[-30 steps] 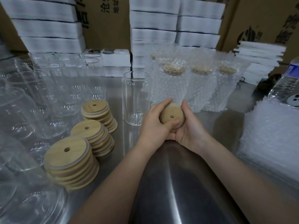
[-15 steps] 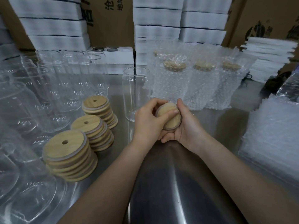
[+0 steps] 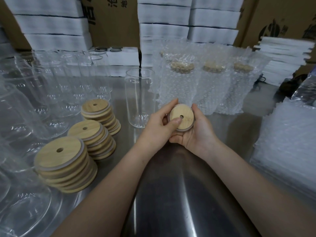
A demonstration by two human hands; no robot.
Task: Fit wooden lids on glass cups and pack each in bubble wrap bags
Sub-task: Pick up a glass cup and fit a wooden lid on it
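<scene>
Round wooden lid with a centre hole (image 3: 181,117) was held over the steel table (image 3: 179,185): left hand (image 3: 159,127) pinched its rim, thumb on top; right hand (image 3: 196,134) cupped it from below. At least three bagged lidded cups (image 3: 181,86) stood finished. The tall clear glass cup (image 3: 139,98) stood uncapped; three lid stacks (image 3: 65,161) and many bare glasses (image 3: 51,93) awaited. Glasses at left were blurred, count indeterminate

An empty cup (image 3: 139,98) stands upright. Just right of it a round lid (image 3: 186,111) with a centre hole is held tilted, face up. Left of it stand three lid stacks (image 3: 93,136); behind-right, three bagged cups (image 3: 181,86), lidded.
</scene>
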